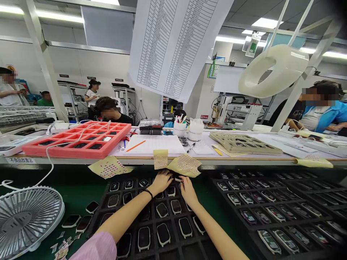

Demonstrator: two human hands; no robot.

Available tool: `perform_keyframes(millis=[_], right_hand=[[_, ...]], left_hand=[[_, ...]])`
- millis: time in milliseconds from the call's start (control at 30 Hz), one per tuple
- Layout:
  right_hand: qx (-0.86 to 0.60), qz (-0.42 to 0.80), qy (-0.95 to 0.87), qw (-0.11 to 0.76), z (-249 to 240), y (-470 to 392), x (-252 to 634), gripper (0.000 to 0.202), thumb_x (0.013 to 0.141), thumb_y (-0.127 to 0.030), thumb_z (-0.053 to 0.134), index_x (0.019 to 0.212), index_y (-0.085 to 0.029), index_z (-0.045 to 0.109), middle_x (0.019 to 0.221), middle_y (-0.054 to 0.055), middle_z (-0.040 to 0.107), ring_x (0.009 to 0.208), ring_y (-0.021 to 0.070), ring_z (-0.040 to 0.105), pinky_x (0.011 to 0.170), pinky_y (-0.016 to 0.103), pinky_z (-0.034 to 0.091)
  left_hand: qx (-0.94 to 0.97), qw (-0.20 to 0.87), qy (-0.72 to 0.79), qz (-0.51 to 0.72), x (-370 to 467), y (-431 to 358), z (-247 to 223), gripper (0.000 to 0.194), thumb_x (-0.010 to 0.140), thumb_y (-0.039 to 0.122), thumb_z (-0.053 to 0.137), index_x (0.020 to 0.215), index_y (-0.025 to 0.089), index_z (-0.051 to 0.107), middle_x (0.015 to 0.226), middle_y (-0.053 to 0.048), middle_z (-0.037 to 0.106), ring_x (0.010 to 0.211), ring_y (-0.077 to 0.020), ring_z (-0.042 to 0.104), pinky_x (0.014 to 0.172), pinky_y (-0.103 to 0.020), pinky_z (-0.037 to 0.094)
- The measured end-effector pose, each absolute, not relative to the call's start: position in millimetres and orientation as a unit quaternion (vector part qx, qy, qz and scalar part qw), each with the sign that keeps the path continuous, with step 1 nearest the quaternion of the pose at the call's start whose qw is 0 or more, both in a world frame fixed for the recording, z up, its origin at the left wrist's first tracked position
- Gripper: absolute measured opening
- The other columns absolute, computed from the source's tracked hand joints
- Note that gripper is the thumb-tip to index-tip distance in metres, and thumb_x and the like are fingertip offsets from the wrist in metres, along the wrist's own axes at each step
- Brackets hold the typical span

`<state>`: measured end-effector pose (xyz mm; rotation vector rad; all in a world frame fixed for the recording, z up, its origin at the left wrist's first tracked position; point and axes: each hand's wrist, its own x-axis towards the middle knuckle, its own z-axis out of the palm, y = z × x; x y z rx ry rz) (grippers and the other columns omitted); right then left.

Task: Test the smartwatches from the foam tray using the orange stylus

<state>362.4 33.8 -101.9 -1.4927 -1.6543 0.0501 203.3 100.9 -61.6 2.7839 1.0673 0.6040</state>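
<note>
Both my hands are at the far end of a black foam tray (pixel 176 251) holding rows of rectangular smartwatch cases. My right hand (pixel 187 190) pinches a small watch case (pixel 178 179), seen nearly edge-on, between its fingertips. Just left of it, my left hand (pixel 162 181) has its fingers bent inward over the tray; what they grip, if anything, is hidden. Nearer to me, a watch case (pixel 176 206) and another watch case (pixel 164 234) rest in their pockets with dark screens up. At the tray's far left, a few screens are lit, one on a watch (pixel 128 184).
A second black tray (pixel 233 216) of watches lies right. Left are a fan (pixel 27 220), loose watch cases (pixel 71 221) and paper scraps (pixel 63 249). The shelf ahead bears a pink foam tray (pixel 81 153); dotted yellow sheets (pixel 185 165) hang off its edge. People work beyond.
</note>
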Motion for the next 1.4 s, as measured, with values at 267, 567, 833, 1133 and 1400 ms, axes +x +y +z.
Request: perform_keyframes(millis=[267, 567, 833, 1133, 1400], right_hand=[[-0.569, -0.029, -0.742, 0.354, -96, 22, 355, 0.041, 0.085, -0.011, 0.036, 0.118, -0.022, 0.057, 0.118, 0.007, 0.063, 0.114, 0.0221, 0.053, 0.104, 0.044, 0.031], [-0.615, -0.024, -0.718, 0.325, -108, 32, 357, 0.041, 0.086, -0.021, 0.040, 0.125, -0.013, 0.050, 0.119, 0.017, 0.060, 0.114, 0.0280, 0.053, 0.101, 0.049, 0.031], [-0.607, -0.005, -0.725, 0.327, -105, 25, 360, 0.038, 0.089, -0.026, 0.037, 0.123, -0.015, 0.049, 0.118, 0.014, 0.061, 0.113, 0.0262, 0.053, 0.102, 0.049, 0.029], [-0.511, 0.004, -0.787, 0.347, -79, 10, 348, 0.027, 0.089, -0.020, 0.038, 0.106, -0.021, 0.059, 0.103, 0.007, 0.066, 0.100, 0.0226, 0.057, 0.097, 0.041, 0.036], [-0.393, -0.094, -0.857, 0.319, -69, -10, 322, 0.022, 0.088, -0.016, 0.040, 0.081, -0.017, 0.061, 0.073, 0.007, 0.063, 0.073, 0.0206, 0.053, 0.072, 0.035, 0.042]], left_hand=[[0.899, 0.042, 0.398, 0.180, 213, 95, -59, 0.022, 0.088, 0.030, 0.049, 0.101, 0.017, 0.061, 0.108, -0.014, 0.058, 0.108, -0.0306, 0.047, 0.090, -0.045, 0.035], [0.953, 0.099, 0.251, 0.140, 170, 75, -52, 0.040, 0.078, 0.049, 0.059, 0.112, 0.027, 0.057, 0.115, -0.005, 0.055, 0.108, -0.0229, 0.050, 0.093, -0.034, 0.035], [0.949, 0.085, 0.285, 0.107, 181, 68, -37, 0.020, 0.085, 0.038, 0.054, 0.090, 0.023, 0.065, 0.110, -0.005, 0.059, 0.105, -0.0232, 0.052, 0.089, -0.034, 0.038], [0.933, 0.073, 0.352, 0.013, 143, 61, -29, 0.038, 0.067, 0.025, 0.068, 0.103, 0.018, 0.058, 0.098, -0.011, 0.066, 0.091, -0.0298, 0.062, 0.076, -0.035, 0.045], [0.936, 0.087, 0.339, 0.047, 143, 66, -25, 0.043, 0.061, 0.028, 0.069, 0.099, 0.018, 0.052, 0.092, -0.007, 0.064, 0.086, -0.0245, 0.061, 0.073, -0.029, 0.045]])
